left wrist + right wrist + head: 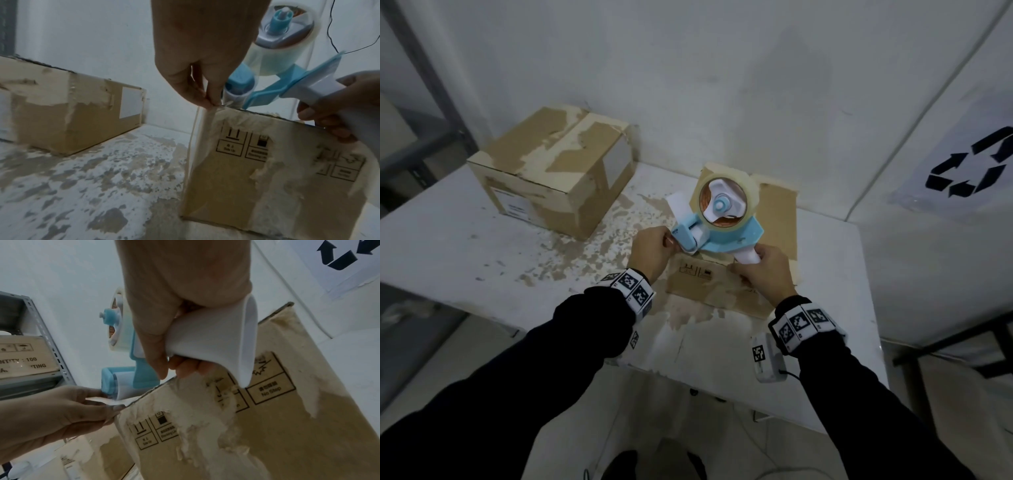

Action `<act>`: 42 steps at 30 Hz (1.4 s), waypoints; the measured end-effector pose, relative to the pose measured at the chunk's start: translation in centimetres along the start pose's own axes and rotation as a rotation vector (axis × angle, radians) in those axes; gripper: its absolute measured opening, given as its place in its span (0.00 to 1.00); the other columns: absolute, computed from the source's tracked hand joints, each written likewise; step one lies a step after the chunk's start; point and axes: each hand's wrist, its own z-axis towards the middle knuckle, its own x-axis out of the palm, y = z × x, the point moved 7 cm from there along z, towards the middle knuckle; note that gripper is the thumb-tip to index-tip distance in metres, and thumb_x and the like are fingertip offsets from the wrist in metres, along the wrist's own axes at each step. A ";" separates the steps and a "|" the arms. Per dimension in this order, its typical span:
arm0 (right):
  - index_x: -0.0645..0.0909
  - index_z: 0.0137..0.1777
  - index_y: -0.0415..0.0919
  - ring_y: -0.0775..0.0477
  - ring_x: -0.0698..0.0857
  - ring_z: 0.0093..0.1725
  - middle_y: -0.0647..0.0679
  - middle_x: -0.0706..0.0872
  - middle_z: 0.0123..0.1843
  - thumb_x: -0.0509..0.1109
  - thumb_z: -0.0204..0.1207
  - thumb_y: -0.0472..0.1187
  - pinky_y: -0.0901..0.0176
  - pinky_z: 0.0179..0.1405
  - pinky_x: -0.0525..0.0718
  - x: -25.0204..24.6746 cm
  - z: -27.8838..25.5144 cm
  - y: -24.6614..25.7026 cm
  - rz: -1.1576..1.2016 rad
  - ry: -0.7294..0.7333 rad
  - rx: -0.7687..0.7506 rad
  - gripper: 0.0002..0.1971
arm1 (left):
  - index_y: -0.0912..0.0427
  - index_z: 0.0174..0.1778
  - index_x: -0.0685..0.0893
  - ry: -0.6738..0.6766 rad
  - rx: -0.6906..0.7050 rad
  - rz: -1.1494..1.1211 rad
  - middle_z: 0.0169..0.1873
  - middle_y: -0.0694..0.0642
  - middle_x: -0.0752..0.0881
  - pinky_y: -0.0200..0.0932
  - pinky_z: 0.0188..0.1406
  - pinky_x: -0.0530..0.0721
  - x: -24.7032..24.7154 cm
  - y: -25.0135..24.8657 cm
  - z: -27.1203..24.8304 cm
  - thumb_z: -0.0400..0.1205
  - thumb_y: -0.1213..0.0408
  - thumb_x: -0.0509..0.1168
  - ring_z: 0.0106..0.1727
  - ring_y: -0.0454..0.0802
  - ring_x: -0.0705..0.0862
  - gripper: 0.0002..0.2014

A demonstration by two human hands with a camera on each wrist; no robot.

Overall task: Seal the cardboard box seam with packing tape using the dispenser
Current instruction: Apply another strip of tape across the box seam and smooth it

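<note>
A worn cardboard box (726, 284) stands on the white table (465, 240) right in front of me, its printed side facing me. Over its top left edge I hold a blue and white tape dispenser (722, 219) with a roll of clear tape (751, 192). My right hand (756, 263) grips the white handle (216, 340). My left hand (669, 241) pinches the loose tape end (102, 400) at the dispenser's roller, by the box's upper left corner (218, 110). In the left wrist view, thumb and forefinger (205, 99) meet on the tape. The box's top seam is hidden behind the dispenser.
A second, larger cardboard box (551, 171) sits at the back left against the wall. Torn paper residue (592, 250) covers the tabletop between the boxes. A recycling sign (969, 168) hangs on the right panel. A metal shelf with a carton (20, 356) stands left.
</note>
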 end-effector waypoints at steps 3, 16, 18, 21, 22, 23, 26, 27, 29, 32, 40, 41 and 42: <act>0.83 0.35 0.47 0.46 0.82 0.25 0.46 0.86 0.29 0.79 0.63 0.35 0.47 0.31 0.85 0.0 0.1 0.0 -0.007 0.009 -0.002 0.09 | 0.61 0.52 0.66 0.005 -0.060 -0.112 0.29 0.58 0.80 0.43 0.23 0.69 -0.1 0.5 0.1 0.72 0.66 0.75 0.27 0.51 0.76 0.23; 0.84 0.46 0.32 0.47 0.84 0.25 0.39 0.88 0.34 0.77 0.68 0.35 0.57 0.24 0.85 -0.2 0.3 1.9 0.023 0.178 -0.004 0.09 | 0.67 0.50 0.88 0.058 0.260 0.012 0.49 0.63 0.84 0.37 0.44 0.71 0.5 -0.3 -0.9 0.78 0.71 0.68 0.48 0.58 0.82 0.08; 0.84 0.45 0.30 0.44 0.83 0.28 0.40 0.87 0.32 0.74 0.67 0.33 0.54 0.26 0.82 -0.1 0.5 2.0 0.000 0.172 -0.011 0.08 | 0.67 0.52 0.88 0.068 0.345 0.076 0.52 0.63 0.83 0.39 0.48 0.74 0.7 0.0 -1.4 0.80 0.70 0.66 0.51 0.59 0.82 0.09; 0.81 0.40 0.33 0.48 0.78 0.26 0.43 0.82 0.31 0.71 0.68 0.31 0.64 0.20 0.75 0.3 0.8 2.0 -0.053 0.203 -0.032 0.03 | 0.62 0.52 0.89 0.062 0.447 0.175 0.57 0.61 0.84 0.47 0.51 0.81 1.1 0.5 -2.1 0.80 0.61 0.64 0.54 0.57 0.82 0.12; 0.80 0.40 0.35 0.49 0.77 0.26 0.44 0.81 0.31 0.71 0.68 0.31 0.66 0.18 0.73 0.5 0.9 2.0 -0.078 0.219 -0.047 0.03 | 0.60 0.51 0.90 0.057 0.472 0.205 0.58 0.60 0.84 0.47 0.50 0.81 1.2 0.6 -2.0 0.80 0.57 0.63 0.55 0.56 0.83 0.14; 0.80 0.41 0.35 0.48 0.78 0.29 0.45 0.81 0.32 0.71 0.68 0.32 0.69 0.17 0.72 0.6 1.0 1.9 -0.104 0.230 -0.061 0.03 | 0.58 0.49 0.91 0.057 0.491 0.233 0.58 0.59 0.85 0.48 0.50 0.81 1.3 0.6 -1.7 0.80 0.55 0.63 0.55 0.56 0.83 0.14; 0.83 0.48 0.33 0.49 0.79 0.34 0.44 0.84 0.38 0.73 0.69 0.34 0.73 0.18 0.71 0.4 1.3 1.9 -0.119 0.225 -0.100 0.09 | 0.56 0.50 0.90 0.077 0.490 0.309 0.61 0.56 0.86 0.48 0.60 0.74 1.8 0.4 -1.3 0.79 0.53 0.63 0.61 0.54 0.83 0.14; 0.84 0.49 0.32 0.50 0.79 0.34 0.44 0.85 0.39 0.74 0.69 0.35 0.74 0.18 0.71 0.2 1.5 2.0 -0.117 0.214 -0.118 0.10 | 0.56 0.52 0.89 0.074 0.469 0.291 0.62 0.55 0.85 0.47 0.65 0.71 1.9 0.5 -1.4 0.79 0.51 0.60 0.63 0.52 0.82 0.17; 0.85 0.49 0.32 0.51 0.80 0.36 0.42 0.86 0.41 0.76 0.67 0.36 0.73 0.23 0.73 0.0 1.7 2.2 -0.152 0.207 -0.157 0.12 | 0.56 0.56 0.88 0.043 0.397 0.196 0.63 0.52 0.85 0.44 0.71 0.66 1.9 0.8 -2.0 0.80 0.46 0.54 0.63 0.49 0.81 0.23; 0.85 0.49 0.30 0.49 0.81 0.40 0.37 0.89 0.45 0.77 0.66 0.37 0.66 0.29 0.75 -0.1 2.1 2.1 -0.181 0.217 -0.166 0.13 | 0.58 0.59 0.87 0.023 0.269 0.061 0.63 0.54 0.84 0.40 0.75 0.61 1.7 1.5 -2.1 0.80 0.47 0.57 0.67 0.50 0.80 0.22; 0.81 0.38 0.32 0.44 0.79 0.38 0.41 0.83 0.35 0.75 0.67 0.35 0.56 0.34 0.73 -0.2 1.6 2.7 -0.207 0.255 -0.226 0.07 | 0.62 0.55 0.88 0.050 0.268 0.178 0.66 0.64 0.80 0.47 0.76 0.60 0.9 -0.1 -2.1 0.79 0.69 0.67 0.72 0.59 0.75 0.11; 0.81 0.39 0.32 0.44 0.80 0.38 0.41 0.83 0.36 0.74 0.67 0.38 0.55 0.35 0.74 -0.3 1.5 2.7 -0.214 0.259 -0.226 0.08 | 0.60 0.55 0.88 0.062 0.276 0.206 0.66 0.64 0.80 0.49 0.77 0.59 1.0 0.0 -1.9 0.79 0.68 0.67 0.72 0.59 0.75 0.10; 0.80 0.38 0.35 0.44 0.80 0.37 0.41 0.84 0.36 0.73 0.65 0.42 0.55 0.35 0.74 -0.4 1.5 2.5 -0.220 0.262 -0.224 0.10 | 0.59 0.55 0.88 0.068 0.285 0.219 0.66 0.64 0.80 0.51 0.78 0.59 1.1 0.2 -1.7 0.80 0.68 0.67 0.72 0.59 0.75 0.10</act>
